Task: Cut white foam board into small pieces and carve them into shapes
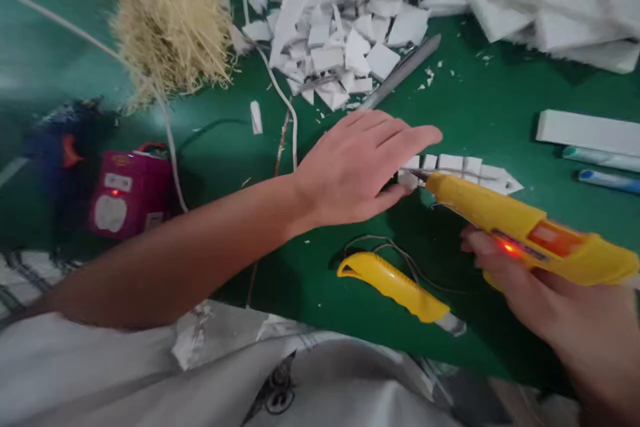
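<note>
Head view shows the right hand with its grip closed around a yellow glue gun that has a red light on, and the gun's tip is right by the left end of a row of small white pieces on the green desk. The left hand is over the desk with its fingers stretched out and its thumb at that same end of the row, but I cannot tell how tight its grip is there. Below the row lies a yellow cutter, and a pile of white scraps sits above the left hand.
</note>
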The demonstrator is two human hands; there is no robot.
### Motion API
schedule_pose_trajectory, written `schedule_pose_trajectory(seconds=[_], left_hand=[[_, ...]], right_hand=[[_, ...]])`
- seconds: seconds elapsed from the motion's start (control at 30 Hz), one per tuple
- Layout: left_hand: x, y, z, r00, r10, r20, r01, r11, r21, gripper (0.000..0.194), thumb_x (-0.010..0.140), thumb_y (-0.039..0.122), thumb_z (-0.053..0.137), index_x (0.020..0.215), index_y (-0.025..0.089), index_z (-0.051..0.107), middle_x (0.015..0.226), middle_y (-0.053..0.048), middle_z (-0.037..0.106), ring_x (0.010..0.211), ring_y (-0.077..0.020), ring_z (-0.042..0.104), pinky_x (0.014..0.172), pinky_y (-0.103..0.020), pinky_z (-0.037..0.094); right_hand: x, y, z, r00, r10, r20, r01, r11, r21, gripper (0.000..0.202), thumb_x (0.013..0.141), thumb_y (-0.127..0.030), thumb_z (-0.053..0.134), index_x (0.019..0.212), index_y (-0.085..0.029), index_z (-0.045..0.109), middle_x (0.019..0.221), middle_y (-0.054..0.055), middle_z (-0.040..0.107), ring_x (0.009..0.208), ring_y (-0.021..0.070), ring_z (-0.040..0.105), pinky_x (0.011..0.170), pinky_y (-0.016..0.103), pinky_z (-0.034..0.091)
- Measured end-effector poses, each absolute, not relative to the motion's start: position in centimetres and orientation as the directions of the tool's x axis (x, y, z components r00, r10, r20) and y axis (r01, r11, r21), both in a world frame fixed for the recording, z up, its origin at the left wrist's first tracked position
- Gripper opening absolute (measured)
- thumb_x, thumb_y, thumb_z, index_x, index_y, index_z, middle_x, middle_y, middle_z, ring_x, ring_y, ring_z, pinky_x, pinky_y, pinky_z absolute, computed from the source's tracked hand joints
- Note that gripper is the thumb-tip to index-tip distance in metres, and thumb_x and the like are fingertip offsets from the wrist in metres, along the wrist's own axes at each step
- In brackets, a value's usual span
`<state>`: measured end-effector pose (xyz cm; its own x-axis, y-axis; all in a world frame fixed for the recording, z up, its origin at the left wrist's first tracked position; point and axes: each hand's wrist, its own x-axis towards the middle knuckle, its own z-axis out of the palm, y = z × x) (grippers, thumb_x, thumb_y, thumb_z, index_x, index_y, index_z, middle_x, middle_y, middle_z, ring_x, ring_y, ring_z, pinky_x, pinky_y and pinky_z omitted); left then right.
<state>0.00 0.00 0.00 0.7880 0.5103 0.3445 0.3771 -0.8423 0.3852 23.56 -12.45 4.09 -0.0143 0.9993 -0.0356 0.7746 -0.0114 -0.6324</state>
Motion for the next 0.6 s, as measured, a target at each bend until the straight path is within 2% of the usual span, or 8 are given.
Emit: schedule_pose_trajectory(seconds=[0.17, 0.3, 0.33, 0.37, 0.47, 0.6], left_hand=[[0.2, 0.0, 0.2, 0.797, 0.514, 0.317, 0.380, -0.834, 0.400, 0.041, 0.100, 0.025, 0.050, 0.140, 0.018, 0.051, 0.127, -0.010, 0.072, 0.120, -0.0281, 0.068, 0.104, -0.045, 0.052], [0.3, 0.0, 0.4, 0.799, 0.523, 0.297, 0.386, -0.825, 0.413, 0.042, 0.098, 0.024, 0.051, 0.140, 0.020, 0.053, 0.129, -0.009, 0.072, 0.121, -0.0288, 0.068, 0.104, -0.047, 0.052], [0.3, 0.0, 0.4, 0.799, 0.526, 0.292, 0.389, -0.822, 0.416, 0.042, 0.098, 0.023, 0.051, 0.140, 0.020, 0.053, 0.130, -0.009, 0.072, 0.121, -0.0290, 0.068, 0.103, -0.047, 0.053], [0.3, 0.0, 0.4, 0.798, 0.529, 0.288, 0.393, -0.819, 0.417, 0.042, 0.097, 0.023, 0.051, 0.139, 0.020, 0.054, 0.130, -0.009, 0.072, 0.121, -0.0292, 0.068, 0.103, -0.047, 0.053], [0.3, 0.0, 0.5, 0.799, 0.535, 0.275, 0.401, -0.814, 0.420, 0.043, 0.096, 0.023, 0.052, 0.139, 0.021, 0.056, 0.129, -0.008, 0.072, 0.121, -0.0301, 0.068, 0.103, -0.048, 0.053], [0.3, 0.0, 0.4, 0.800, 0.540, 0.262, 0.407, -0.809, 0.424, 0.043, 0.097, 0.025, 0.052, 0.139, 0.024, 0.057, 0.128, -0.008, 0.072, 0.121, -0.0309, 0.068, 0.103, -0.050, 0.053]], right_hand=[[22.2, -13.5, 4.0, 0.139, 0.990, -0.012, 0.782, -0.117, -0.613, 0.051, 0.096, -0.077, 0.045, 0.084, -0.030, 0.061, 0.069, -0.002, 0.066, 0.054, 0.0166, 0.061, 0.052, 0.032, 0.053], [22.6, -13.5, 3.7, 0.155, 0.988, 0.017, 0.735, -0.104, -0.670, 0.048, 0.091, -0.076, 0.057, 0.084, -0.029, 0.065, 0.070, -0.001, 0.071, 0.055, 0.0173, 0.065, 0.049, 0.030, 0.053], [22.6, -13.5, 3.8, 0.112, 0.994, 0.017, 0.715, -0.069, -0.695, 0.046, 0.091, -0.073, 0.060, 0.081, -0.029, 0.066, 0.066, -0.002, 0.069, 0.051, 0.0164, 0.062, 0.046, 0.030, 0.050], [22.6, -13.5, 3.8, 0.158, 0.987, 0.002, 0.712, -0.112, -0.693, 0.047, 0.090, -0.074, 0.061, 0.078, -0.029, 0.065, 0.064, -0.002, 0.067, 0.050, 0.0168, 0.060, 0.047, 0.032, 0.049], [22.2, -13.6, 4.2, 0.272, 0.962, -0.034, 0.706, -0.224, -0.672, 0.053, 0.086, -0.081, 0.059, 0.081, -0.028, 0.066, 0.071, 0.001, 0.071, 0.059, 0.0206, 0.065, 0.058, 0.037, 0.052], [22.1, -13.9, 4.5, 0.288, 0.957, -0.021, 0.713, -0.229, -0.663, 0.051, 0.086, -0.080, 0.061, 0.083, -0.030, 0.070, 0.076, 0.001, 0.073, 0.061, 0.0207, 0.064, 0.063, 0.039, 0.051]])
